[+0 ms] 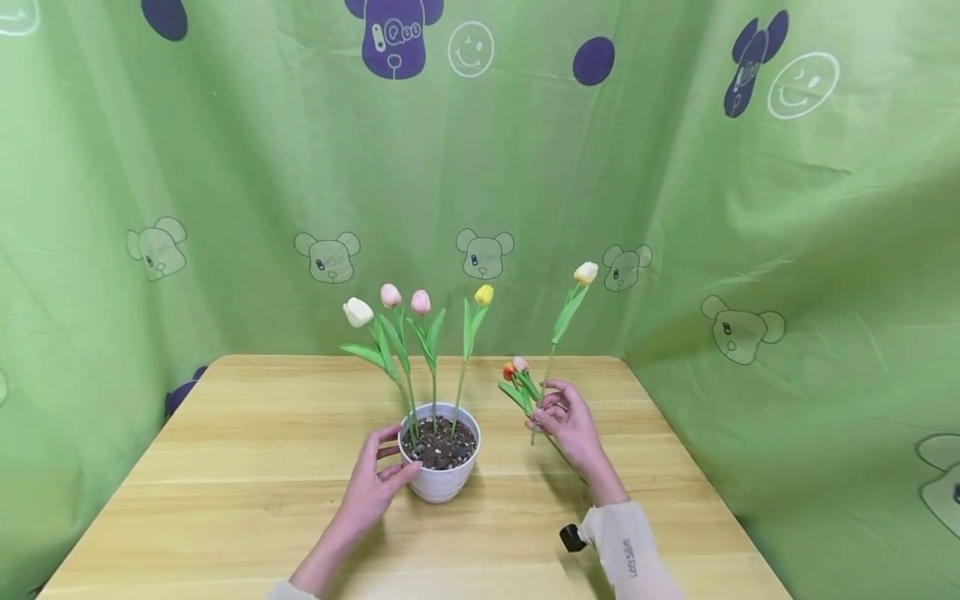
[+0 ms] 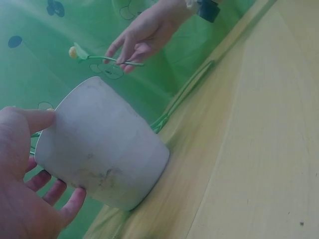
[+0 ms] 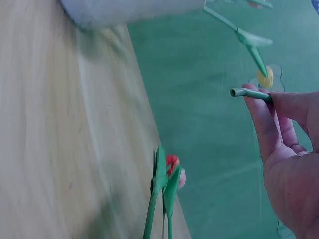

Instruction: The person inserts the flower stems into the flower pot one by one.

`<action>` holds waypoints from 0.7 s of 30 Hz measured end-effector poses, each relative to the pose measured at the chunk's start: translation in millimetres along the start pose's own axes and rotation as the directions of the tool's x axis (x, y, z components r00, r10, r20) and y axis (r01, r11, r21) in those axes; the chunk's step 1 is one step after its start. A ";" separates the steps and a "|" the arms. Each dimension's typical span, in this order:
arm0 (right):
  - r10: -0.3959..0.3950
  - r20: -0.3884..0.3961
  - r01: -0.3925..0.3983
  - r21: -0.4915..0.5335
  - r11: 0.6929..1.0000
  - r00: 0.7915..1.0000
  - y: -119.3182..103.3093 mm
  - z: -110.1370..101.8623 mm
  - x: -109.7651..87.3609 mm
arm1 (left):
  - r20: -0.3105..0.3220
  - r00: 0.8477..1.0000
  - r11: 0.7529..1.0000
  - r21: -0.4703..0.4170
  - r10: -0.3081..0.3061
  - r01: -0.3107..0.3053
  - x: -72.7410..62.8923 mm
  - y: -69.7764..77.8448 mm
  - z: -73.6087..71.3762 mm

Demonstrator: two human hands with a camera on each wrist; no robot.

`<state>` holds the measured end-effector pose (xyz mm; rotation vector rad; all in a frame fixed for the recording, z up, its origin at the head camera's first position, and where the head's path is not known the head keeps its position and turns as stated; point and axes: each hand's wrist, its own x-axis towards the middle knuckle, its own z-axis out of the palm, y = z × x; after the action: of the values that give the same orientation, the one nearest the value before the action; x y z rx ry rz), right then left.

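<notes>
My left hand (image 1: 375, 479) grips the side and rim of a white flowerpot (image 1: 442, 485), thumb at the front. Dark soil (image 1: 442, 446) fills the pot. A white tulip (image 1: 357, 312), two pink tulips (image 1: 421, 302) and a yellow tulip (image 1: 483, 295) stand in it. To the pot's right, my right hand (image 1: 572, 429) pinches the stem of a cream tulip (image 1: 586, 272) held upright above the table. The stem's cut lower end (image 3: 239, 92) shows in the right wrist view, apart from the pot. Lying near that hand are a red-orange tulip (image 1: 509, 372) and a pink tulip (image 1: 521, 364).
The wooden table (image 1: 225, 467) bears the pot and the loose tulips. Green printed curtains (image 1: 420, 167) hang behind it and at both sides. A black wrist device (image 1: 572, 538) sits by the right sleeve (image 1: 628, 550).
</notes>
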<state>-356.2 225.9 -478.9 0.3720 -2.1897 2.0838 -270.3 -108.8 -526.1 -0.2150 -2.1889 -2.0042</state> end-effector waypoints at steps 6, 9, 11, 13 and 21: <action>-0.016 0.013 0.015 0.036 0.999 1.000 -13.2 23.0 0.7 | -0.002 1.000 1.000 0.000 0.004 -0.004 -0.6 -0.8 1.6; -0.023 0.027 0.022 0.059 0.998 0.999 -20.8 35.1 0.9 | 0.000 1.000 1.000 0.004 0.003 -0.003 -0.5 0.3 0.6; -0.032 0.035 0.029 0.073 0.997 0.999 -23.9 42.1 1.1 | 0.001 1.000 1.000 0.004 0.003 -0.003 -0.4 1.2 0.4; -0.043 0.046 0.039 0.081 0.996 0.998 -26.3 48.6 1.1 | 0.000 1.000 1.000 0.007 0.006 -0.006 -0.4 1.7 0.8; -0.089 0.069 0.081 0.116 0.990 0.994 -28.4 70.4 3.1 | -0.025 0.999 0.999 0.022 0.041 -0.041 -0.4 -0.9 5.1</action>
<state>-345.5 154.6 -454.9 0.5513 -2.0596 2.1873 -270.2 -103.8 -527.5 -0.2285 -2.1717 -1.9504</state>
